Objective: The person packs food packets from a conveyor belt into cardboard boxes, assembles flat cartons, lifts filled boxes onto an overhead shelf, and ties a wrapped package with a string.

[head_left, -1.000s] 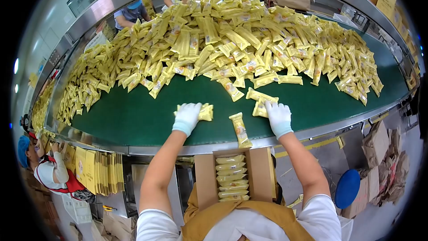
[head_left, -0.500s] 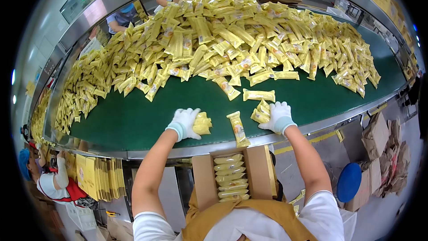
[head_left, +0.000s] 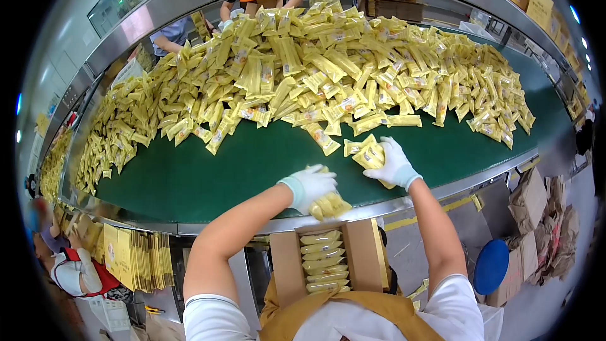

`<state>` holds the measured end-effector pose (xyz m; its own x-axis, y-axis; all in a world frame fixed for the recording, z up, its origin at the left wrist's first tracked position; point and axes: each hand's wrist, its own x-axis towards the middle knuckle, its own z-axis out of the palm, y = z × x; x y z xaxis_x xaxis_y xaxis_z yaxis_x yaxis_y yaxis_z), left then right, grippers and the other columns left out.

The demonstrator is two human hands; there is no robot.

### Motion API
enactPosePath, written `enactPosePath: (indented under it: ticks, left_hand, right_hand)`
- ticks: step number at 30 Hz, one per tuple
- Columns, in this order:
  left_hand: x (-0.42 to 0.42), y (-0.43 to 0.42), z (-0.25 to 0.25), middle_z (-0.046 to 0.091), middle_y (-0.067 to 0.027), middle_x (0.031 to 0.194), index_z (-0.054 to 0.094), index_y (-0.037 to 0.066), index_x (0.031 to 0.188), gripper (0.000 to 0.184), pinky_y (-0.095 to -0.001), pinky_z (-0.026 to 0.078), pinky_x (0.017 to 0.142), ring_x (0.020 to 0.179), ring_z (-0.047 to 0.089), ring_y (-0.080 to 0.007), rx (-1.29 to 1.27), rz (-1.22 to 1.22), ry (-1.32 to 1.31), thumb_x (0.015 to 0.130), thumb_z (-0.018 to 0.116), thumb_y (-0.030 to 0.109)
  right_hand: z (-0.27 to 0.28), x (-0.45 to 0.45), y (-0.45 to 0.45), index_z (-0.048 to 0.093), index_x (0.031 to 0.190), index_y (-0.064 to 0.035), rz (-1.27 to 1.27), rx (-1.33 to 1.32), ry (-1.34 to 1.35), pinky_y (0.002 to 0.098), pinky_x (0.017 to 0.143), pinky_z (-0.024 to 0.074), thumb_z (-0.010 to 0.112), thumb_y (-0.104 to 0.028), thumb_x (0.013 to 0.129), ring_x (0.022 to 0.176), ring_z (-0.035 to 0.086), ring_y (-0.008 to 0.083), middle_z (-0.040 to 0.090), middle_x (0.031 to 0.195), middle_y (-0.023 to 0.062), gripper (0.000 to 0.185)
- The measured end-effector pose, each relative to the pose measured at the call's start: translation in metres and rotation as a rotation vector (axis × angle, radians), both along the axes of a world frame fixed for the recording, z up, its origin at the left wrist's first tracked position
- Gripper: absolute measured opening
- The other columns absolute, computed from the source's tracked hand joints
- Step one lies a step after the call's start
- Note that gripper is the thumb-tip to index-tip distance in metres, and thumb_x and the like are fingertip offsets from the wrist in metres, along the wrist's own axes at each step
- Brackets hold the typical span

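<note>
My left hand (head_left: pixel 310 188), in a white glove, is closed around several yellow snack packets (head_left: pixel 329 206) at the front edge of the green belt (head_left: pixel 240 180). My right hand (head_left: pixel 396 163), gloved as well, is wrapped around a few more yellow packets (head_left: pixel 371 155) just over the belt; fingers partly cover them. Below the belt edge, against my body, an open cardboard box (head_left: pixel 287 262) holds a row of yellow packets (head_left: pixel 323 254) stacked along its length.
A large heap of yellow packets (head_left: pixel 303 76) covers the far half of the belt. Folded yellow cartons (head_left: pixel 136 256) stand at left, with a worker (head_left: pixel 79 271) beside them. A blue stool (head_left: pixel 492 266) and brown cardboard (head_left: pixel 530 205) are at right. Other workers' arms show behind the heap.
My left hand has moved right with its packets, and the single packet lying between my hands no longer shows there. My right hand has shifted slightly forward, gathering the packet ahead of it.
</note>
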<state>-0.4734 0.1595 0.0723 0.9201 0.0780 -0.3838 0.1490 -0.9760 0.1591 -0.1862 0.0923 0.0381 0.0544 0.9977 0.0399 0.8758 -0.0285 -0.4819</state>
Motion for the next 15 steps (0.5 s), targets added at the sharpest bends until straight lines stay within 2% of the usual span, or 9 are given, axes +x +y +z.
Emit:
enactPosePath:
  ticks: [3, 4, 6, 7, 10, 11, 14, 15]
  left_hand:
    - [-0.037, 0.02, 0.0, 0.054, -0.0118, 0.14, 0.058, 0.014, 0.131, 0.077, -0.0505, 0.025, 0.122, 0.145, 0.038, -0.0309, 0.03, 0.23, 0.007, 0.06, 0.084, 0.029]
    - [-0.048, 0.025, 0.004, 0.055, -0.0123, 0.139, 0.059, 0.013, 0.131, 0.077, -0.0507, 0.025, 0.122, 0.144, 0.039, -0.0315, 0.023, 0.332, 0.048, 0.059, 0.084, 0.029]
    - [-0.092, 0.034, -0.026, 0.057, -0.0155, 0.136, 0.06, 0.011, 0.128, 0.079, -0.0484, 0.03, 0.119, 0.141, 0.041, -0.0356, 0.127, 0.497, -0.13, 0.057, 0.086, 0.032]
    - [-0.1, 0.031, -0.024, 0.056, -0.0171, 0.137, 0.06, 0.01, 0.128, 0.08, -0.0483, 0.031, 0.119, 0.141, 0.041, -0.0361, 0.129, 0.515, -0.13, 0.057, 0.086, 0.033]
    - [-0.105, 0.016, -0.015, 0.053, -0.0203, 0.14, 0.059, 0.009, 0.129, 0.082, -0.0472, 0.034, 0.116, 0.138, 0.043, -0.037, 0.105, 0.524, -0.1, 0.056, 0.087, 0.035]
    - [-0.1, 0.008, -0.009, 0.051, -0.021, 0.142, 0.059, 0.009, 0.129, 0.083, -0.0467, 0.035, 0.115, 0.137, 0.044, -0.0371, 0.088, 0.519, -0.087, 0.056, 0.088, 0.036]
    - [-0.085, -0.004, 0.001, 0.046, -0.0223, 0.147, 0.059, 0.008, 0.129, 0.086, -0.0474, 0.037, 0.112, 0.134, 0.047, -0.0368, 0.042, 0.469, -0.089, 0.055, 0.088, 0.04]
    - [-0.08, -0.004, 0.001, 0.041, -0.0215, 0.152, 0.059, 0.009, 0.129, 0.088, -0.0475, 0.037, 0.11, 0.133, 0.048, -0.0361, 0.066, 0.443, -0.067, 0.055, 0.088, 0.047]
  right_hand:
    - [0.004, -0.002, 0.025, 0.056, 0.132, 0.0043, 0.113, -0.076, -0.184, 0.044, 0.122, 0.0261, 0.081, -0.062, 0.063, 0.148, 0.028, 0.0431, 0.037, 0.155, 0.0253, 0.099]
    - [0.007, -0.005, 0.031, 0.057, 0.131, 0.0045, 0.119, -0.095, -0.249, 0.0442, 0.121, 0.0264, 0.081, -0.063, 0.063, 0.147, 0.029, 0.0437, 0.039, 0.154, 0.0251, 0.099]
    - [0.008, -0.009, 0.045, 0.06, 0.129, 0.005, 0.192, -0.184, -0.349, 0.0426, 0.12, 0.0287, 0.079, -0.065, 0.062, 0.147, 0.031, 0.0427, 0.04, 0.153, 0.0261, 0.099]
    - [0.011, -0.016, 0.047, 0.062, 0.127, 0.0028, 0.206, -0.167, -0.309, 0.0412, 0.117, 0.0342, 0.078, -0.067, 0.062, 0.14, 0.04, 0.0408, 0.049, 0.145, 0.0244, 0.096]
    - [0.031, -0.025, 0.045, 0.063, 0.126, -0.0006, 0.169, -0.373, -0.203, 0.0401, 0.111, 0.0393, 0.077, -0.068, 0.061, 0.129, 0.05, 0.0379, 0.058, 0.136, 0.0204, 0.094]
    - [0.024, -0.026, 0.042, 0.065, 0.124, -0.0037, 0.177, -0.322, -0.252, 0.0401, 0.106, 0.0417, 0.078, -0.067, 0.06, 0.118, 0.055, 0.0352, 0.062, 0.128, 0.0164, 0.091]
    - [0.01, -0.03, 0.03, 0.065, 0.123, -0.0044, 0.246, -0.221, -0.376, 0.0391, 0.104, 0.0421, 0.078, -0.065, 0.06, 0.114, 0.055, 0.0343, 0.063, 0.124, 0.0158, 0.089]
    - [0.007, -0.032, 0.026, 0.065, 0.122, -0.0054, 0.248, -0.182, -0.38, 0.0388, 0.103, 0.0418, 0.08, -0.062, 0.059, 0.111, 0.056, 0.0343, 0.061, 0.119, 0.0171, 0.086]
